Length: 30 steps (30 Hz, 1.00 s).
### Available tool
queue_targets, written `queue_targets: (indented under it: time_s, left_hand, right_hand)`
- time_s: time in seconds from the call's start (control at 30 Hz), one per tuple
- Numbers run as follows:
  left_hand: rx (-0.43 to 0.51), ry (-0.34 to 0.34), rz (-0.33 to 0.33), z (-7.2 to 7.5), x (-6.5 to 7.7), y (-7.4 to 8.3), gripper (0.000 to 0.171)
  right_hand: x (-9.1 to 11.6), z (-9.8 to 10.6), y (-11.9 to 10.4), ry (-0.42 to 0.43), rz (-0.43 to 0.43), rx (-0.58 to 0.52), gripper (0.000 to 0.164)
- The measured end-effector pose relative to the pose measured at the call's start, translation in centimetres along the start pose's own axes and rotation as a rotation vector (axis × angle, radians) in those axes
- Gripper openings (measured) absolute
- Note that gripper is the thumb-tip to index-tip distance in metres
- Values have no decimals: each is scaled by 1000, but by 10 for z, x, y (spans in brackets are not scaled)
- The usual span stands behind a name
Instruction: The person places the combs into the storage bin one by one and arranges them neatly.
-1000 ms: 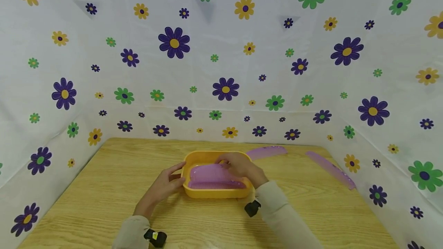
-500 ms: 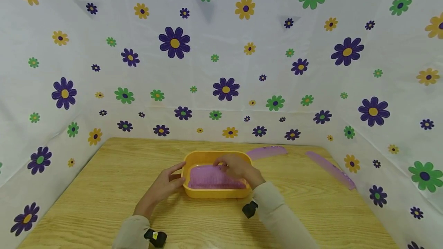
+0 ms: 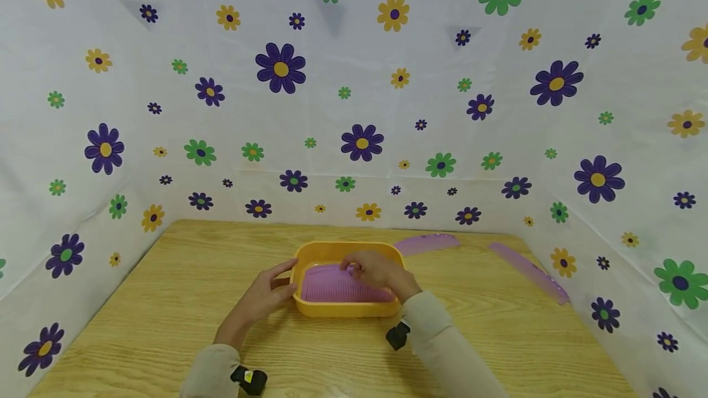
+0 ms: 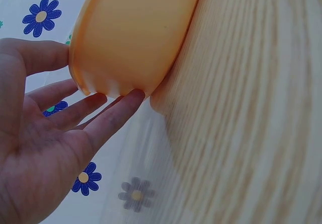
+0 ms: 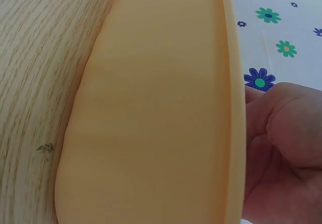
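A purple comb (image 3: pixel 337 284) lies in a yellow oblong plastic basin (image 3: pixel 345 309). My right hand (image 3: pixel 378 272) reaches over the basin's right part, with curled fingers pinching the comb's far edge; the comb's right end is partly hidden beneath it. In the right wrist view the basin's wall hides the fingertips of the right hand (image 5: pixel 289 138). My left hand (image 3: pixel 265 293) touches the basin's left end with spread, fairly straight fingers. In the left wrist view, the left thumb and fingertips rest against the end of the basin (image 4: pixel 133 32).
One more purple comb (image 3: pixel 426 243) lies behind the basin on the right. A further purple comb (image 3: pixel 530 272) lies slanted near the right side of the wooden table (image 3: pixel 204 275). White flower-patterned cloth (image 3: pixel 310 115) walls the table in on the back and sides.
The right hand has shifted slightly left and the comb under it has come down over the toothed comb beneath, so the two now nearly overlap. The left hand has stayed in place.
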State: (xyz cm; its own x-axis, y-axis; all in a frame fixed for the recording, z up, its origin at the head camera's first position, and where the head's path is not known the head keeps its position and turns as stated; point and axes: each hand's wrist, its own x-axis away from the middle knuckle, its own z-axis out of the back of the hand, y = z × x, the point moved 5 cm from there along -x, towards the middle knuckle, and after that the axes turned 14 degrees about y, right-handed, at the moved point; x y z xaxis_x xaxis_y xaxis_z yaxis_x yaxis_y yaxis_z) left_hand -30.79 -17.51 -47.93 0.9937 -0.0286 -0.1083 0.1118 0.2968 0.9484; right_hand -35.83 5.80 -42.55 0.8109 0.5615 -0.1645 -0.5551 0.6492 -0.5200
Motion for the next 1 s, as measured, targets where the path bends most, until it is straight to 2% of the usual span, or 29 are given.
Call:
queue_targets:
  time_s: [0.3,0.53,1.0]
  left_hand:
    - [13,-7,-7,0,0,1,62]
    - [5,-3,-16,0,-1,0,61]
    - [5,12,-3,-1,-1,-1,61]
  right_hand:
    - [-1,-5,5,-25,-24,-4,30]
    - [-2,-8,8,-40,-105,-15,36]
    - [-2,-14,10,-69,-147,17,30]
